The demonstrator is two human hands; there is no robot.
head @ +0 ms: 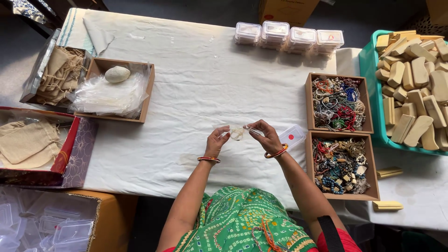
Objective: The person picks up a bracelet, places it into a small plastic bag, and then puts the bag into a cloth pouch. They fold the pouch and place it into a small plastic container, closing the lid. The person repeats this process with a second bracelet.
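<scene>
- Left hand (217,140) and right hand (267,136) are raised together over the white-clothed tabletop (200,84); each has its grip pinched shut on one end of a small clear pouch (238,133).
- The pouch hangs between the two hands, above the cloth, with something pale inside; what it is, too small to tell.
- Step in hand, by my reading: filling or closing the pouch. The right fingertips sit at its mouth edge.
- Next move likely calls for a steady pinch along the opening while the left hand keeps the pouch taut.
- A clear lidded box (291,136) lies just beside the right wrist.
- Two wooden trays of mixed beads and jewellery (339,103) stand to the right, near the hands.
- Tray of clear pouches (109,95), weighted by a pale stone (117,74), sits well apart on the left.
- Row of clear boxes (289,36) at the far edge.
</scene>
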